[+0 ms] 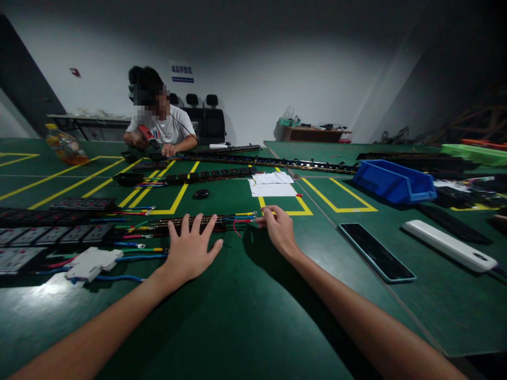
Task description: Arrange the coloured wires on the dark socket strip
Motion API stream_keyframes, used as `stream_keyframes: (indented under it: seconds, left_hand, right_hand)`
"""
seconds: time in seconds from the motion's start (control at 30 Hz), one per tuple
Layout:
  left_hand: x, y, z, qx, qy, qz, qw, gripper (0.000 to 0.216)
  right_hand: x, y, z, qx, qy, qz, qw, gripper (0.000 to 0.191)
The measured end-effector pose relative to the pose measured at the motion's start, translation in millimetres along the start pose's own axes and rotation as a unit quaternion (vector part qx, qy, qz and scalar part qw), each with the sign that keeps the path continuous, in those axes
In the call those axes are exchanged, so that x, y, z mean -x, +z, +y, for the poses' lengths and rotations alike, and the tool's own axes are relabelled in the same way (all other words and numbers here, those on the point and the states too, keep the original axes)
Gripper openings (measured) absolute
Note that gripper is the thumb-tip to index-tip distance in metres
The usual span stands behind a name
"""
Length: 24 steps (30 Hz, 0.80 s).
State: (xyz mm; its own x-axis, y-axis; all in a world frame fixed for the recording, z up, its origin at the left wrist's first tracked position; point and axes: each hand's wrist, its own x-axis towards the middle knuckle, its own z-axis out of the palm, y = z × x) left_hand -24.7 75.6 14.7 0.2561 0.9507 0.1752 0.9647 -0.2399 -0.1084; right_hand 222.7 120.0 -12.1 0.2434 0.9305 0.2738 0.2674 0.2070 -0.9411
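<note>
On the green bench top point(245, 316), near the yellow floor-style markings, both bare hands are reaching forward to a long dark strip point(198, 222) fitted with coloured wires. The left hand point(190, 250) is lying flat with fingers spread wide, fingertips resting on or just over the strip's near edge; holding nothing, seemingly pinning it down. The right hand point(279, 227) is sitting at the strip's right end, fingers loosely curled and narrow, thumb and forefinger pointing toward the loose wire ends point(243, 216); whether it is actually pinching a wire cannot be told.

The wires are fanning out sideways from the strip, probably so each lead stays separate. A white breaker-like block point(93, 263) with blue leads is lying just left of the left wrist. A dark phone point(376, 252) is lying face up, well apart to the right, with a white power strip point(449, 245) and a blue bin point(394, 182) beyond. Across the table, another person point(160, 126) is working with a red tool point(148, 135) on a similar long strip.
</note>
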Motion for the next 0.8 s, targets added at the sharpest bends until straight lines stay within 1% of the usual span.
stream_keyframes:
  seconds: [0.13,0.27,0.33,0.47,0.6,0.7,0.8]
  left_hand:
    - [-0.2,0.9,-1.1,0.002,0.003,0.001,1.0,0.074]
    - [-1.0,0.0,-1.4,0.004,0.0,-0.005,1.0,0.074]
    - [-1.4,-1.6,-0.9,0.005,-0.001,-0.012,1.0,0.075]
    - [-1.7,-5.0,0.0,0.005,-0.003,-0.025,1.0,0.075]
    - [-1.9,-5.0,-0.5,0.008,-0.004,-0.027,1.0,0.075]
    - [-1.7,-3.9,-0.6,0.007,-0.002,-0.026,1.0,0.075]
    - [-0.9,-2.9,0.0,-0.003,-0.001,-0.019,1.0,0.074]
  right_hand:
    - [1.3,1.2,-8.2,-0.064,0.016,-0.003,0.998,0.037]
    - [2.8,1.2,-14.8,-0.101,-0.015,-0.003,0.995,0.036]
    - [3.2,1.4,-14.8,-0.098,-0.014,-0.001,0.995,0.036]
    - [1.2,1.1,-7.7,-0.064,0.022,0.008,0.998,0.032]
    - [-3.2,-1.6,-0.2,-0.031,0.009,0.03,0.999,0.03]
    - [-5.4,-2.9,0.5,-0.032,0.019,0.043,0.998,0.031]
    - [-5.2,-2.0,-2.1,-0.052,0.043,0.038,0.997,0.031]
